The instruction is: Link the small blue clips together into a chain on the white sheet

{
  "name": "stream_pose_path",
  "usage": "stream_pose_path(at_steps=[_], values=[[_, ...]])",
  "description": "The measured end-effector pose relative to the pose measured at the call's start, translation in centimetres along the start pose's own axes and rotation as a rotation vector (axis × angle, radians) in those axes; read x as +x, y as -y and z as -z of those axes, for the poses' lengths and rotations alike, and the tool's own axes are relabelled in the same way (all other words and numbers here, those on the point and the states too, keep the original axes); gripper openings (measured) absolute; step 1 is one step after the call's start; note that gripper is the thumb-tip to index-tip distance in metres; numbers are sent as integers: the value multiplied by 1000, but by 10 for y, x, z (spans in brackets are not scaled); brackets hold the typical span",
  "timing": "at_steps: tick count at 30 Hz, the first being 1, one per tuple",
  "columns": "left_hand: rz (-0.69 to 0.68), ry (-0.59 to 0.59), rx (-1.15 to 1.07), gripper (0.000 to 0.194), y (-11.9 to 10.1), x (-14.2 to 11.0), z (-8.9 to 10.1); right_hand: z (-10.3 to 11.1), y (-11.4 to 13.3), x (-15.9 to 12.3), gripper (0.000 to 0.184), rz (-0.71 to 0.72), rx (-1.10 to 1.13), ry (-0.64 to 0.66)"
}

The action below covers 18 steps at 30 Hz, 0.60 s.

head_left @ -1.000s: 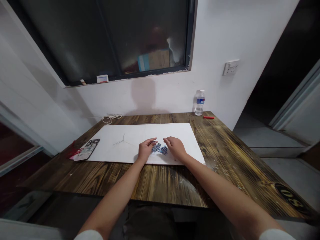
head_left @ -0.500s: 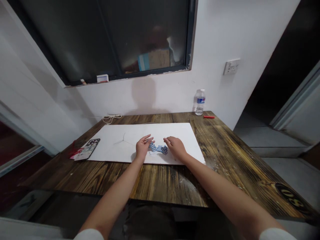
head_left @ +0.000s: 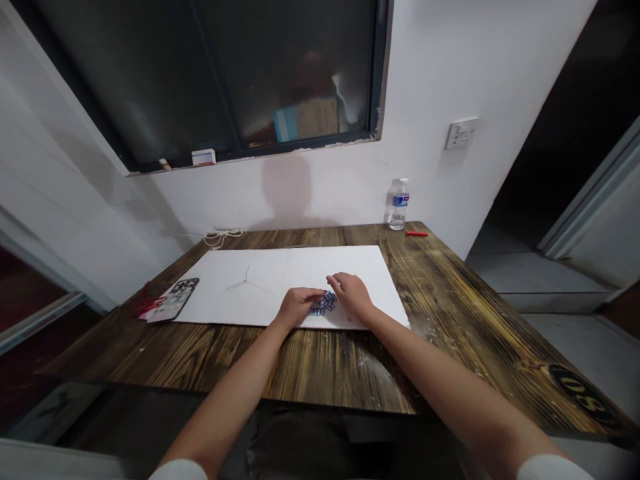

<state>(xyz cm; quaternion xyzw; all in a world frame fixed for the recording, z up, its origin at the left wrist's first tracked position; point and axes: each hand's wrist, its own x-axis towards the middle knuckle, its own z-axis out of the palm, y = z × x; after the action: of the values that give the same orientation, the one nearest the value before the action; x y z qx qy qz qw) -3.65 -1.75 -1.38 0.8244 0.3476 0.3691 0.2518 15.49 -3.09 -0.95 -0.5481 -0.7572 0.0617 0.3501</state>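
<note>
Pieces: small blue-and-white pieces, clustered between the hands
Hands: left hand and right hand close together, fingers at the cluster; cannot tell whether they grip any
Beneath: white sheet on a wooden table
Left of hands: phone
Beyond right hand: water bottle

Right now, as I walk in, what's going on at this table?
A person sits at a wooden table working with bare hands. Their left hand and right hand are on either side of a small cluster of blue-and-white pieces on a large white sheet. Whether either hand grips a piece is hard to tell. A phone lies beside the sheet, and a water bottle stands at the far edge.
</note>
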Motion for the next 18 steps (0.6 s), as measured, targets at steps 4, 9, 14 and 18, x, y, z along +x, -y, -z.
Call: stream_pose_path(at_steps=[4,9,14,18], values=[[-35,-44,15,27,-1,0,0,1,1,0,47,3,-22,1],[-33,28,0,28,1,0,-5,1,1,0,46,-3,-27,8],[-85,54,-1,33,1,0,-3,3,1,0,47,-4,-12,-11],[-83,178,78,55,0,1,4,4,1,-1,48,1,34,-16]])
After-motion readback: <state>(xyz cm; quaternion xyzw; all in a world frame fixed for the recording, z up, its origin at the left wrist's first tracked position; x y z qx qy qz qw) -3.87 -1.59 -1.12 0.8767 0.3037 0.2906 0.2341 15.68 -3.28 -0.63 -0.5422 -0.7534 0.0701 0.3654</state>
